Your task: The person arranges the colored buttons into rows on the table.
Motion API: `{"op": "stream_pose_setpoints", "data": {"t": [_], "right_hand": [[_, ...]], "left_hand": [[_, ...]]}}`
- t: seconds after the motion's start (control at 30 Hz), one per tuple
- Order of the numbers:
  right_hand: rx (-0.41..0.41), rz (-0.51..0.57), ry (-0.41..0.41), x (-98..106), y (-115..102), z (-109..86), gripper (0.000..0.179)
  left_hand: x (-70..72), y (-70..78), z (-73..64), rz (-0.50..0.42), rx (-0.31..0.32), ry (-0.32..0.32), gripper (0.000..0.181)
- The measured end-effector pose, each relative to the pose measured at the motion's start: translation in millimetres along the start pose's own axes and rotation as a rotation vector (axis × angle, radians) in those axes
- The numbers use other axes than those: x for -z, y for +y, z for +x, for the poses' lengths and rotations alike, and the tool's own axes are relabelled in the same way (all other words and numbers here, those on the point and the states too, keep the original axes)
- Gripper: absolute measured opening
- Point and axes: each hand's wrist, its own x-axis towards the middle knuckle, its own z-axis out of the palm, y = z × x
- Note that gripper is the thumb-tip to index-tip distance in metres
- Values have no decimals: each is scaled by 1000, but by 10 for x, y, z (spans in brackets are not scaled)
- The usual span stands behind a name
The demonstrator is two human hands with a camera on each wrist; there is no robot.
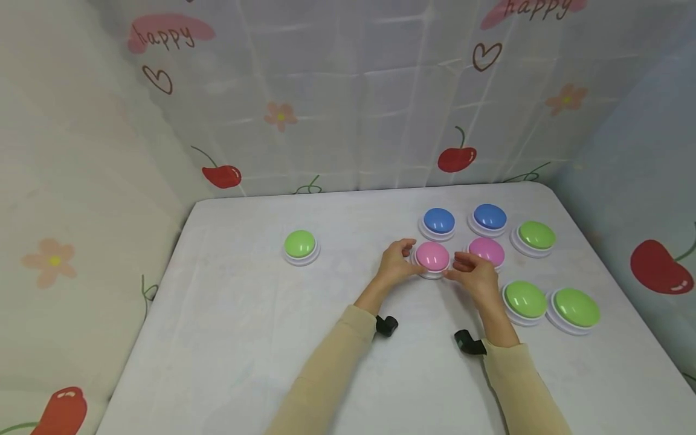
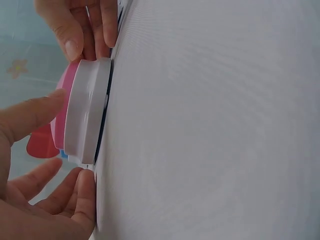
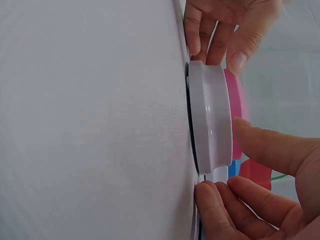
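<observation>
In the head view a pink push button on a round white base sits on the table, between the two hands. My left hand holds it from the left, and my right hand from the right. Both wrist views show the white base edge-on, with fingertips right at its sides. The left thumb lies over the pink dome in the left wrist view; the right thumb does likewise in the right wrist view. A second pink button is partly hidden behind the right hand.
Two blue buttons stand behind the pink ones. Green buttons sit to the right, and a single green button stands apart on the left. The white table meets printed curtains at its back and sides.
</observation>
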Motion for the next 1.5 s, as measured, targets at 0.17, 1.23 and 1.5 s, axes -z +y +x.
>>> {"op": "stream_pose_setpoints", "data": {"t": [0.17, 1.23, 1.5], "right_hand": [[10, 6, 0, -35, 9, 4, 60], [97, 5, 29, -125, 56, 10, 57], [134, -1, 39, -116, 43, 0, 58]], "left_hand": [[-23, -12, 11, 25, 17, -2, 69], [-41, -43, -8, 111, -41, 24, 57], [1, -29, -25, 91, -64, 32, 58]]}}
